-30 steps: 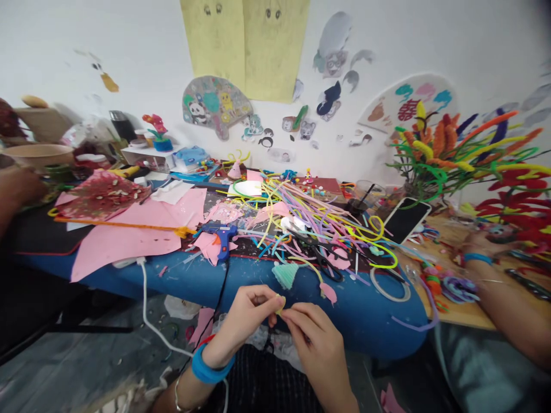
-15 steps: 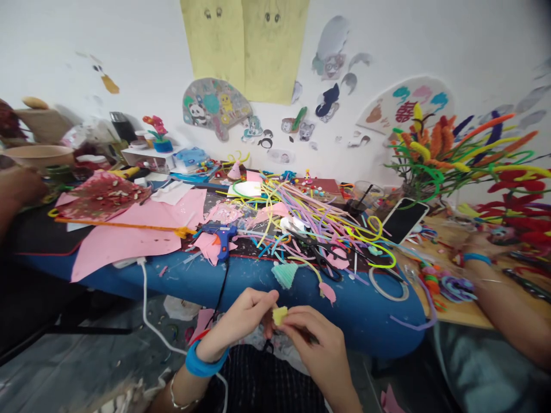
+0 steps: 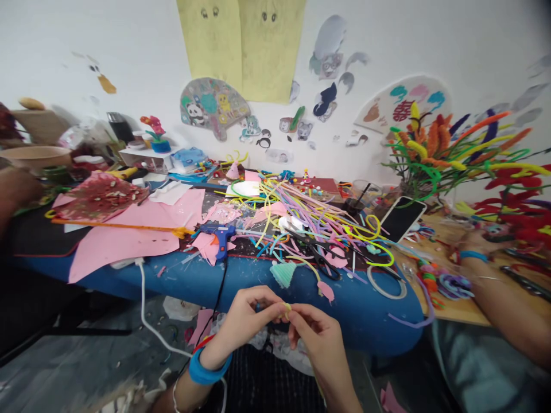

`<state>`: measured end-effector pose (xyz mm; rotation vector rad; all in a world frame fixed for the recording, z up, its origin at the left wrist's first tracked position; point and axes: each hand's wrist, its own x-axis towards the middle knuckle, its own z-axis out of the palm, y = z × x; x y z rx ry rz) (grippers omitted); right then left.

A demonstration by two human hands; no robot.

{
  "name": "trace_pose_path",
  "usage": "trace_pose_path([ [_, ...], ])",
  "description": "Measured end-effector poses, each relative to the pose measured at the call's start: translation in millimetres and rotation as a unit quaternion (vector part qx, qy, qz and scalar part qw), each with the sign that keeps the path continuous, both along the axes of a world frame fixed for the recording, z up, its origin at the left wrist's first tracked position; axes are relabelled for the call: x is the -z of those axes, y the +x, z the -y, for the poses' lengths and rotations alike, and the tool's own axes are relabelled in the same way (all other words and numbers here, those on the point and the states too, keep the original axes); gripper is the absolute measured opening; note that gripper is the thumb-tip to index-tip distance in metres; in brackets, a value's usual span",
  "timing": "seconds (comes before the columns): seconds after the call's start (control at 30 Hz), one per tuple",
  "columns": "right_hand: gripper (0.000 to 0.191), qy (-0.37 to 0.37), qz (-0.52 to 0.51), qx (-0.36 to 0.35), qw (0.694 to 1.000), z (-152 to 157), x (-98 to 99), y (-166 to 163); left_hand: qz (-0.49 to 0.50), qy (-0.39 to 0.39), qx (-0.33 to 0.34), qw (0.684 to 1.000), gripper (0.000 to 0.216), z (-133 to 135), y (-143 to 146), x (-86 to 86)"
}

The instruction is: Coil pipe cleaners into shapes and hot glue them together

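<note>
Left hand and right hand meet fingertip to fingertip, each pinching thumb against forefinger on a small yellow piece, the other fingers loosely curled! That piece sits just in front of the tabletop, above the lap, and the fingertips cover so much of it that its full shape is impossible to read. Whatever lies inside the right palm is out of sight too.

Over at the far left, another person's hand is blurred and cut by the frame; on the right, a co-worker's hand is half lost behind fuzzy red flowers.

Now the textures: a ridged, teal fan-shaped piece at the padded blue edge, a smooth pink leaf shape beside it, long fuzzy pipe cleaners heaped in a tangle, partly burying black scissors. A hard plastic glue gun rests over limp pink scraps!
</note>
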<state>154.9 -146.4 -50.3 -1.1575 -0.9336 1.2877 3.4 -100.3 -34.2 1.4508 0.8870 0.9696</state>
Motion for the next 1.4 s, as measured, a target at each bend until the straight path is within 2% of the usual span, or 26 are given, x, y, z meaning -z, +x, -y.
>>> trace_pose_path([
  [0.2,0.016,0.071,0.144,0.053,0.986,3.1,-5.2,-1.1,-0.008,-0.007,-0.017,1.000,0.019,2.3,3.9,0.8],
  [0.27,0.015,0.143,0.225,0.097,0.959,4.0,-3.3,-4.9,-0.020,0.003,-0.039,0.999,0.019,2.6,7.0,1.9],
  [0.37,0.016,0.266,0.318,0.158,0.896,4.9,2.5,-11.3,-0.011,-0.007,-0.084,0.996,0.018,2.0,11.5,4.1],
  [0.47,0.016,0.318,0.364,0.183,0.856,4.5,7.4,-15.1,0.029,-0.036,-0.116,0.992,0.017,1.7,13.6,6.6],
  [0.63,0.012,0.343,0.403,0.197,0.825,3.8,8.9,-17.4,0.079,-0.045,-0.138,0.986,0.019,4.6,15.3,9.9],
  [1.0,0.012,0.354,0.396,0.191,0.826,3.5,1.5,-24.1,0.076,-0.027,-0.165,0.983,0.017,9.3,13.5,12.9],
  [1.4,0.013,0.359,0.471,0.207,0.779,8.8,5.2,-30.8,0.076,-0.047,-0.175,0.980,0.019,13.4,19.8,11.3],
])
